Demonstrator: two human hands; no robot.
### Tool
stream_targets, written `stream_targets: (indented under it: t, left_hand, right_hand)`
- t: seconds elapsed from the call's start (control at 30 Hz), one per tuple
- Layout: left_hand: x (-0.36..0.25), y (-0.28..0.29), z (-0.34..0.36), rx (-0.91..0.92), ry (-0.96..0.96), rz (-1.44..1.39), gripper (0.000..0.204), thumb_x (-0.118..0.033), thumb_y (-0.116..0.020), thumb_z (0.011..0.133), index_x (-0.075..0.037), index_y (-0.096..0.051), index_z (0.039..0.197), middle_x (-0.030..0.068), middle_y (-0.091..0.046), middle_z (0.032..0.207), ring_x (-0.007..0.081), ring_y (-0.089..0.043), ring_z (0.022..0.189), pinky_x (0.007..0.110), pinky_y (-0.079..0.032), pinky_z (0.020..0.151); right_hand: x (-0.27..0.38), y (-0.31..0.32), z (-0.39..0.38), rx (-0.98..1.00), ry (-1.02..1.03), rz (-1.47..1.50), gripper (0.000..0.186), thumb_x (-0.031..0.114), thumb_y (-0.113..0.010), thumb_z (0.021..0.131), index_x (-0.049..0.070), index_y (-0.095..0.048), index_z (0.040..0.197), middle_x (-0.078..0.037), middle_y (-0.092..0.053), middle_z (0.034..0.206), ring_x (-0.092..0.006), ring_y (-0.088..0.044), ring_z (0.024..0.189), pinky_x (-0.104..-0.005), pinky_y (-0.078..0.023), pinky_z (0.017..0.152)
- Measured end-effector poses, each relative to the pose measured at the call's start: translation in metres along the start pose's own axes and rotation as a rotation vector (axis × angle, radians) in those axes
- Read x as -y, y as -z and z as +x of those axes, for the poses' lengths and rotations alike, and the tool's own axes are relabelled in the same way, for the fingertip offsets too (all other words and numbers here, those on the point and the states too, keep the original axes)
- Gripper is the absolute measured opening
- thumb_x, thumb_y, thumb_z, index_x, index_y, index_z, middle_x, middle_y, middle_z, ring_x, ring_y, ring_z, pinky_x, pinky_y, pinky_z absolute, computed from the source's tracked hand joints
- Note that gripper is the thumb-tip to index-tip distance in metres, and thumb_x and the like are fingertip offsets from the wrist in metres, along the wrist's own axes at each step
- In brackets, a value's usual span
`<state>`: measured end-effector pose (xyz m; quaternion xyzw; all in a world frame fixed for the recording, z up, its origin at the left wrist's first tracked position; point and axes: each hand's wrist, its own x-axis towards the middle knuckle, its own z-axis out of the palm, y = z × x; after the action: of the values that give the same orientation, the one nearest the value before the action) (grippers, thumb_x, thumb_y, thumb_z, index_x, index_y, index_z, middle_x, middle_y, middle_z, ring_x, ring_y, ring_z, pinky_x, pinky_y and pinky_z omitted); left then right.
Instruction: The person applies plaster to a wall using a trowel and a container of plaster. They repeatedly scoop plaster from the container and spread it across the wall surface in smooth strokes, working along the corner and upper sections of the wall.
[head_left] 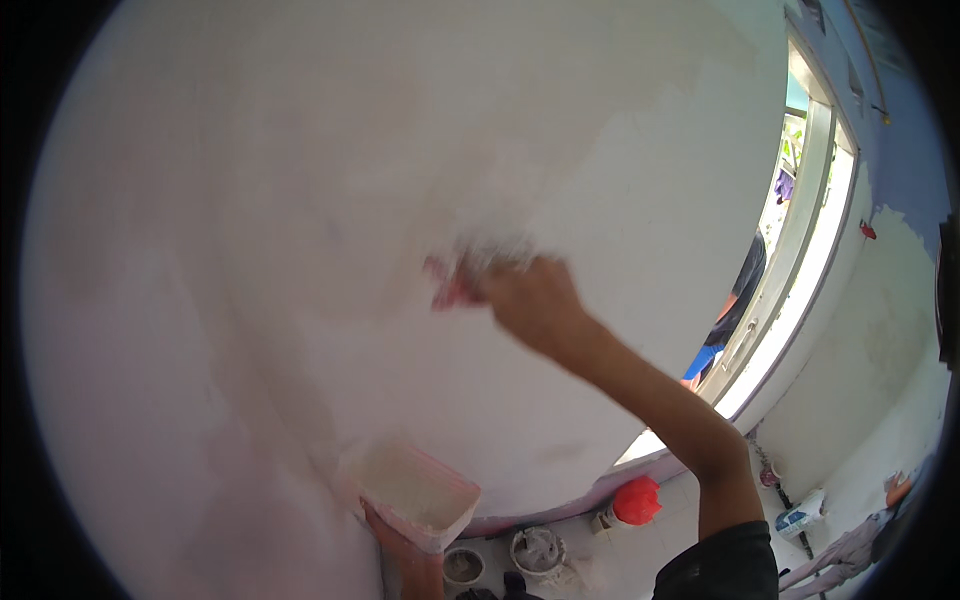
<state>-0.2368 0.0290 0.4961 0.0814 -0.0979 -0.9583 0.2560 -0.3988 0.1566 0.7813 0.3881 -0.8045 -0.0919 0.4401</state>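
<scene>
My right hand is raised to the pale wall, its arm reaching up from the lower right. It is closed on a trowel-like tool with red and grey parts, smeared by motion, so its exact shape is unclear. Low down, my left hand grips a pinkish-white tub from beneath and the side. Off-white paste lies in the tub, whose far side is near the wall. Darker, damp-looking patches spread over the wall around the tool.
On the floor below stand a bucket with grey-white stuff, a smaller round container and a red bag-like thing. A window frame is at the right; a person shows through it. Another person is at the lower right.
</scene>
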Motion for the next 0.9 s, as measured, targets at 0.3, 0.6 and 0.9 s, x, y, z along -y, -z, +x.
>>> stream_targets:
  t: [0.3, 0.6, 0.9]
  left_hand:
    - [0.021, 0.003, -0.008, 0.07, -0.004, 0.109, 0.059, -0.054, -0.036, 0.092, -0.015, -0.033, 0.137, 0.0043, -0.037, 0.137, 0.0269, -0.037, 0.124, 0.045, -0.034, 0.101]
    - [-0.015, -0.009, -0.02, 0.089, 0.028, -0.061, 0.055, -0.049, -0.035, 0.094, -0.012, -0.039, 0.134, 0.0056, -0.046, 0.131, 0.0273, -0.044, 0.119, 0.047, -0.037, 0.099]
    - [-0.018, 0.006, -0.04, 0.116, -0.145, 0.191, 0.053, -0.046, -0.029, 0.095, -0.014, -0.031, 0.137, 0.0083, -0.043, 0.132, 0.0255, -0.047, 0.118, 0.044, -0.043, 0.096]
  right_hand:
    - [-0.076, -0.008, 0.015, -0.249, -0.219, -0.382, 0.023, 0.006, -0.056, 0.074, 0.008, -0.062, 0.096, -0.009, -0.062, 0.082, -0.0223, -0.063, 0.062, -0.0357, -0.05, 0.046]
    - [0.05, -0.017, -0.102, 0.061, -0.115, 0.742, 0.032, 0.002, -0.061, 0.078, -0.002, -0.054, 0.11, -0.014, -0.061, 0.09, -0.024, -0.063, 0.074, -0.0302, -0.05, 0.058]
    - [0.138, 0.035, -0.137, 0.613, -0.441, 1.299, 0.035, 0.004, -0.062, 0.07, -0.001, -0.056, 0.104, -0.017, -0.062, 0.082, -0.0279, -0.058, 0.069, -0.0353, -0.047, 0.068]
